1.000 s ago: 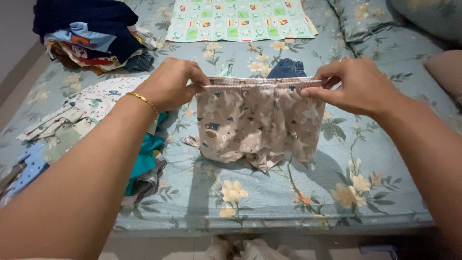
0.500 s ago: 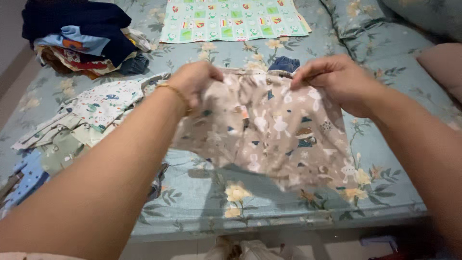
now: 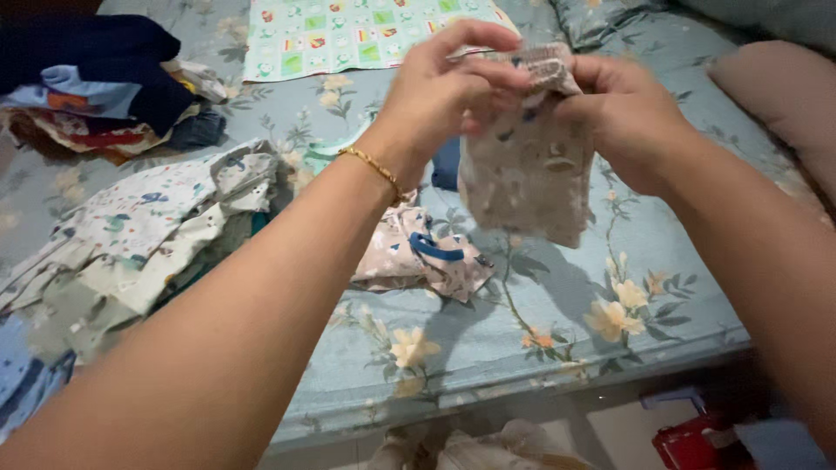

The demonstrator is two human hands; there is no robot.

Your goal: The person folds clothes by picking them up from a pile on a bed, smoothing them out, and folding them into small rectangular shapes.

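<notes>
Both my hands hold a small pair of beige patterned shorts [image 3: 527, 174] up above the bed, folded in half so it hangs narrow. My left hand [image 3: 444, 96], with a gold bracelet at the wrist, pinches the waistband from the left. My right hand [image 3: 623, 113] grips the same waistband from the right, and the two hands almost touch. Below them another small beige printed garment [image 3: 418, 257] lies crumpled on the floral bed sheet [image 3: 540, 313].
A loose pile of printed clothes [image 3: 148, 226] lies at the left. A stack of folded dark and coloured clothes [image 3: 96, 78] sits at the back left. A checked colourful cloth [image 3: 348, 35] is spread at the back. A pillow [image 3: 775, 96] lies at right. The bed edge runs along the bottom.
The shorts were held spread wide by the waistband, then shaken out. My hands have now come together, folding them in half and lifting them higher. The second beige garment has come into sight underneath.
</notes>
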